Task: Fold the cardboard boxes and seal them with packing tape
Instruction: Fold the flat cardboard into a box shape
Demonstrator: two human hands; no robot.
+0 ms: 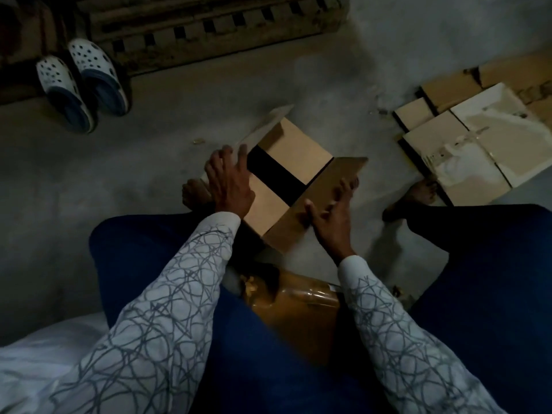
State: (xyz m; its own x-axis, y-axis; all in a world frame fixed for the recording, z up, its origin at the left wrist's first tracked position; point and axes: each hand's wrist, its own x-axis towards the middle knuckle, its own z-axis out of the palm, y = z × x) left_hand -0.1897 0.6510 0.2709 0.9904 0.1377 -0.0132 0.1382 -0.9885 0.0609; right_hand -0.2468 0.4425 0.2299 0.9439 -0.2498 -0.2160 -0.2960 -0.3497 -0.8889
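A concrete floor (pixel 155 162) is seen in dim light, and everything is placed here against the half-folded cardboard box (pixel 294 150) at its middle. Far to the left of the box and beyond it, a pair of white perforated clogs (pixel 80 85) is set side by side against a wooden pallet (pixel 209 28) that runs along the far edge. A bare foot (pixel 194 191) is tucked just left of the box, partly hidden behind the left hand.

The left hand (pixel 230 182) is laid on the box's left flap with its fingers spread apart, their tips reaching over the flap's upper edge; nothing is clamped. Two inner flaps are folded down, and a dark gap is left between them. The right flap is pressed inward under the right hand (pixel 334 216), whose fingers are likewise splayed flat on the cardboard, the thumb resting at the flap's near edge.

Nearer than the box, between the blue-trousered knees, a roll of brown packing tape (pixel 298 297) is seen, partly covered by the patterned sleeves. To the right of the box, a second bare foot (pixel 418 195) is planted against a stack of flattened cartons (pixel 466 144) with glossy tape over them. A label is visible there, but its writing cannot be read.
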